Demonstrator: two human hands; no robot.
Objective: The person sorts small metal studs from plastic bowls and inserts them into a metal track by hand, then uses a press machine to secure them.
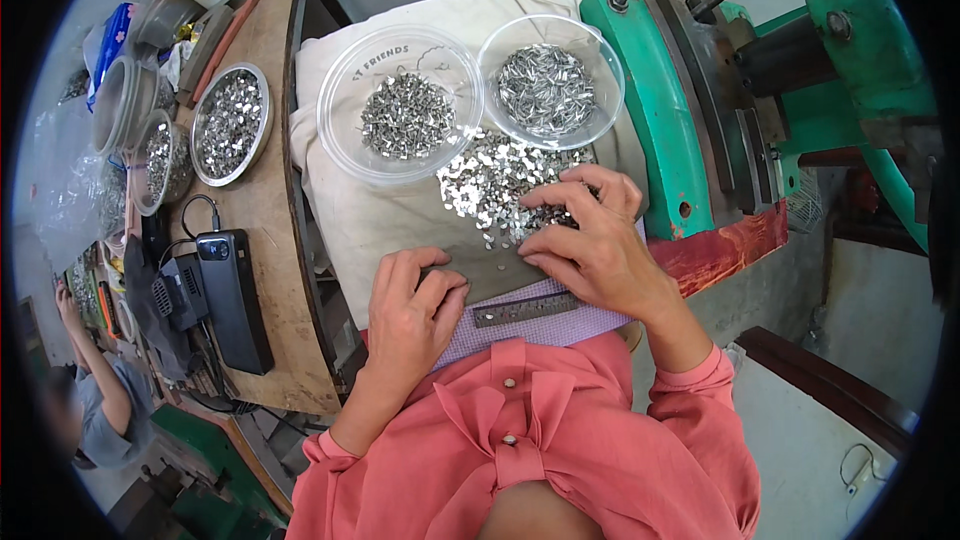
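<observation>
A pile of small shiny flat metal pieces (490, 185) lies on the beige cloth (335, 225) in front of me. My right hand (605, 250) reaches over the pile's right side, fingers bent and apart, tips among or just over the pieces. My left hand (412, 305) rests at the cloth's near edge, left of the pile, its fingers curled in; whatever they may hold is too small or hidden. Behind the pile stand a clear round lid (335, 145) with small metal parts on it and a clear plastic tub (612, 70) of slim metal pins.
A green machine (625, 110) stands close on the right. A steel ruler (525, 310) lies near my lap. The wooden table (290, 310) at left bears a metal dish (264, 125) of parts and a black power bank (235, 300). Another person (110, 395) works at far left.
</observation>
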